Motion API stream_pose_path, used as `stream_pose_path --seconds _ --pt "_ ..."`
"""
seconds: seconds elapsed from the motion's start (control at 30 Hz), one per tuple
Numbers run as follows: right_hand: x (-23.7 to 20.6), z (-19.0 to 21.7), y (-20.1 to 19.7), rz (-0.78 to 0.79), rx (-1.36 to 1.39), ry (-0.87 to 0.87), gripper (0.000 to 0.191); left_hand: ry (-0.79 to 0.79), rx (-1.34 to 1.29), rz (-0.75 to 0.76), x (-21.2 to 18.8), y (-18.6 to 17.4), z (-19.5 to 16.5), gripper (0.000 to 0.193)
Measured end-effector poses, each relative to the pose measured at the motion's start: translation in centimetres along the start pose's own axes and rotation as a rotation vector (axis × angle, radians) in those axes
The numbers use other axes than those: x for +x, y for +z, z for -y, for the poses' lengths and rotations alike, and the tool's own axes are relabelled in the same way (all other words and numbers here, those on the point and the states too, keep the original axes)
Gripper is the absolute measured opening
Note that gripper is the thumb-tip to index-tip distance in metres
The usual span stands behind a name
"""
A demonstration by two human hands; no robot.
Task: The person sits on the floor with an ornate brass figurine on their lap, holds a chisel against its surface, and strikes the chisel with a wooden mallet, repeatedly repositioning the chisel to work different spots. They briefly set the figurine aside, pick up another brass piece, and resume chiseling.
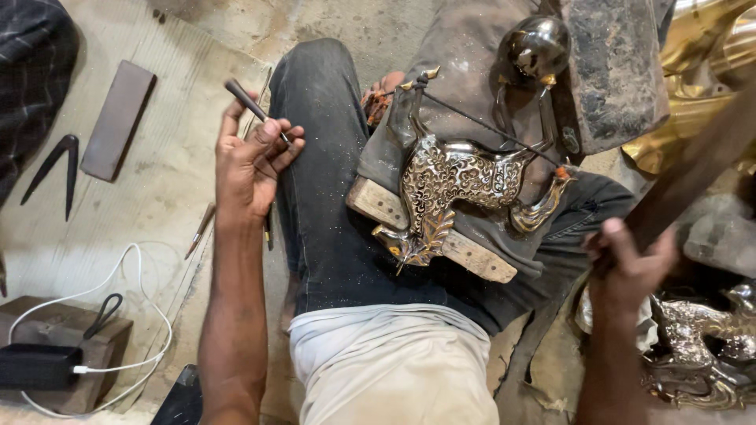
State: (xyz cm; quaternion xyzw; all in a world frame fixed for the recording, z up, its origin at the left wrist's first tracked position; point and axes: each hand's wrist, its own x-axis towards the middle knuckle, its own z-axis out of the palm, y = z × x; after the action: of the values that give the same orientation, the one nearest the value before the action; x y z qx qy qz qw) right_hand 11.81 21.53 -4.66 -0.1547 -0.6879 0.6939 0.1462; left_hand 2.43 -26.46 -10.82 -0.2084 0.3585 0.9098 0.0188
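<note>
Sitting on the floor with legs out, the person has an ornate silver and gold metal bird figure [461, 185] resting across the lap on a padded wooden block [409, 216]; it sits between the two hands, to the right of the left fingers and up-left of the right ones, touching neither.

Left hand [252, 169] is raised over the left thigh, fingers [272, 134] curled and pinching a thin dark chisel [250, 102] that sticks out up-left of the fist; so closed on the tool. Right hand [626, 264] is wrapped around a dark wooden handle [685, 177] that runs up and to the right out of the fist; it's blurred, so what's on the far end can't be made out, but the grip is closed.

Stuff around: left of the left fingers, on the floor, a flat dark slab [118, 118] and a pair of dark dividers [55, 169]; below those a white cable [138, 315] looping to a black charger block [35, 366] on a wooden block [67, 350] with small scissors [102, 315] on top; a couple more thin tools [201, 228] lie just beside the left forearm. Below the right fingers, more silvery ornate castings [701, 346] are piled up; above them, big brass pieces [697, 75]. No real containers in sight that I can tell.
</note>
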Motion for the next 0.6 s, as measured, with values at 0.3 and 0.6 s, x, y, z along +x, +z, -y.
stream_pose_path --seconds 0.3,0.6 --pt "-1.6 -3.2 -1.7 -0.078 -0.077 0.247 0.027 0.330 0.501 -0.143 3.1 1.8 -1.6 0.056" --pt "-0.6 -4.4 -2.9 0.092 -0.916 0.112 0.044 0.317 0.562 0.310 1.0 10.3 -1.8 0.053"
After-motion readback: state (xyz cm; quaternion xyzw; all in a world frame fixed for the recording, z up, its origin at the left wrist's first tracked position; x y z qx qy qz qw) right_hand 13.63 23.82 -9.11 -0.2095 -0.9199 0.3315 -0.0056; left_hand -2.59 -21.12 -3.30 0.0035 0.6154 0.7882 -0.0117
